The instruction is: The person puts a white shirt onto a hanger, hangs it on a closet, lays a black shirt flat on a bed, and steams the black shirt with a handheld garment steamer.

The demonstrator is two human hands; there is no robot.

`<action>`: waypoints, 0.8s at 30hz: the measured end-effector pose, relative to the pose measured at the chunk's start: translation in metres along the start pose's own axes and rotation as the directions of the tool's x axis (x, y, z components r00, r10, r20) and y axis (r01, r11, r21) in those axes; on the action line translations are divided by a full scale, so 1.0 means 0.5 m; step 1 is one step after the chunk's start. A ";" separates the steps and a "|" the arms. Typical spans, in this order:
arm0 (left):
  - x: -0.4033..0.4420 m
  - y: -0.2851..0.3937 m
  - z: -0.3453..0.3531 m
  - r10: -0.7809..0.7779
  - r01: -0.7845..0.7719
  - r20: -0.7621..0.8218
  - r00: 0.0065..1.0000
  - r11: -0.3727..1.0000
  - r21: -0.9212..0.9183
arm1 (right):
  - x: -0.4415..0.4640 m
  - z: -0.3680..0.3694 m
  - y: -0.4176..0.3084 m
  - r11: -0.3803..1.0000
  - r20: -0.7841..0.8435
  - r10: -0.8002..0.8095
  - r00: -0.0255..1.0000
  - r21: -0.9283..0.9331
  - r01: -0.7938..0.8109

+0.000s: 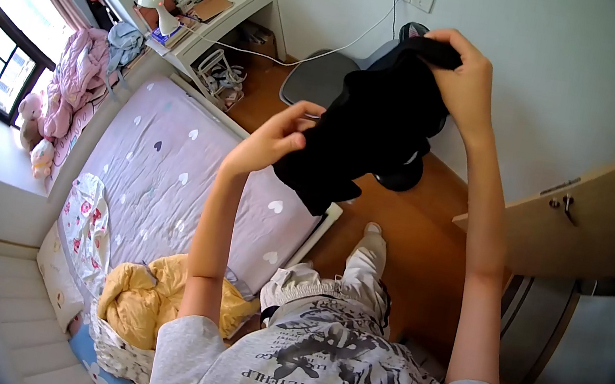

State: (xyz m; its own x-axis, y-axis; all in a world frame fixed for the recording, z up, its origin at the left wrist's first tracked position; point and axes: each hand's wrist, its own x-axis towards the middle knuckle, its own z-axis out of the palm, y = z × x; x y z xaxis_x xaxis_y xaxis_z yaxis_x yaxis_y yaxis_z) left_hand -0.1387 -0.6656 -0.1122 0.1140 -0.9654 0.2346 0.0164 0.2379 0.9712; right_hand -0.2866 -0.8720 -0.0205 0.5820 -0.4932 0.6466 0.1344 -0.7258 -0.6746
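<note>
A black garment (371,118) hangs in the air in front of me, bunched and dark, so its folds are hard to make out. My right hand (459,75) is closed on its upper end, thumb and fingers pinching the cloth. At the garment's left edge is my left hand (276,139), its fingers curled and partly hidden by the cloth; whether they grip it cannot be told. Below the garment, the bed (159,161) has a pale purple sheet with hearts. A yellow quilted piece (141,302) lies crumpled at the near end of the bed.
A white desk (245,1) with a lamp (160,12) stands at the upper left, a cable running from it to the wall socket. Behind the garment is a grey chair (321,78). At the right are a wooden door (603,207) with keys and an open storage space.
</note>
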 end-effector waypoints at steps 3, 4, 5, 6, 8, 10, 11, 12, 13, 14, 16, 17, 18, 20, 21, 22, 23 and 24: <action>0.059 -0.027 0.050 0.032 -0.024 -0.012 0.999 0.909 0.416 | 0.050 -0.015 0.067 0.990 0.035 -0.139 0.990 -0.025 0.139; 0.080 -0.035 0.068 -0.144 0.173 -0.101 0.984 0.896 0.409 | 0.067 -0.022 0.086 0.978 0.056 -0.192 0.980 -0.078 0.196; 0.106 -0.046 0.086 -0.214 0.241 -0.114 0.970 0.907 0.346 | 0.086 -0.028 0.103 0.961 0.075 -0.238 0.968 -0.127 0.246; 0.124 -0.074 0.100 -0.298 0.337 -0.164 0.941 0.881 0.333 | 0.105 -0.035 0.117 0.950 0.068 -0.287 0.955 -0.104 0.293; 0.144 -0.144 0.122 -0.370 0.438 -0.260 0.892 0.849 0.296 | 0.147 -0.035 0.145 0.958 0.017 -0.284 0.959 -0.023 0.284; 0.133 -0.209 0.150 -0.320 0.412 -0.324 0.890 0.868 0.276 | 0.189 -0.023 0.170 0.961 -0.015 -0.271 0.962 0.060 0.271; 0.120 -0.233 0.158 -0.411 0.489 -0.292 0.863 0.826 0.281 | 0.211 -0.012 0.185 0.969 -0.029 -0.203 0.979 0.141 0.205; 0.105 -0.253 0.175 -0.477 0.542 -0.272 0.836 0.797 0.266 | 0.228 0.002 0.201 0.966 -0.034 -0.133 0.991 0.219 0.137; 0.094 -0.266 0.194 -0.535 0.590 -0.255 0.805 0.767 0.254 | 0.243 0.020 0.216 0.961 -0.004 -0.138 0.990 0.243 0.135; 0.087 -0.269 0.212 -0.611 0.644 -0.204 0.765 0.723 0.249 | 0.261 0.044 0.229 0.939 0.033 -0.039 0.999 0.343 0.025; 0.081 -0.259 0.241 -0.749 0.770 -0.186 0.636 0.596 0.228 | 0.295 0.111 0.258 0.837 0.090 0.076 0.993 0.535 -0.113; 0.071 -0.266 0.260 -0.680 0.710 -0.207 0.703 0.687 0.154 | 0.309 0.149 0.281 0.813 0.114 0.065 0.991 0.569 -0.119; 0.078 -0.247 0.280 -0.597 0.619 -0.276 0.754 0.785 -0.007 | 0.316 0.194 0.304 0.835 0.103 0.080 0.992 0.536 -0.123; 0.092 -0.203 0.295 -0.590 0.561 -0.311 0.745 0.806 -0.188 | 0.294 0.296 0.303 0.819 0.127 0.087 0.988 0.555 -0.143; 0.095 -0.201 0.311 -0.500 0.389 -0.486 0.717 0.865 -0.317 | 0.268 0.330 0.293 0.826 0.205 0.046 0.978 0.543 -0.153; 0.098 -0.199 0.323 -0.455 0.247 -0.603 0.656 0.884 -0.397 | 0.239 0.362 0.285 0.838 0.277 0.000 0.961 0.524 -0.151; 0.103 -0.201 0.324 -0.408 0.085 -0.706 0.579 0.891 -0.446 | 0.203 0.403 0.284 0.771 0.385 -0.094 0.918 0.611 -0.178; 0.107 -0.206 0.309 -0.448 -0.125 -0.745 0.494 0.812 -0.571 | 0.163 0.456 0.297 0.681 0.516 -0.140 0.845 0.670 -0.296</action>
State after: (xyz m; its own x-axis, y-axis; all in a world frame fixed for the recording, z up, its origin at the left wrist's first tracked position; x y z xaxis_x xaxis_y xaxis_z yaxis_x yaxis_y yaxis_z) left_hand -0.2875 -0.7583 -0.1933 0.7895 -0.5036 -0.3509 0.5657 0.3752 0.7343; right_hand -0.0362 -0.9108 -0.1491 0.8868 -0.0679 0.4571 0.4563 -0.0274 -0.8894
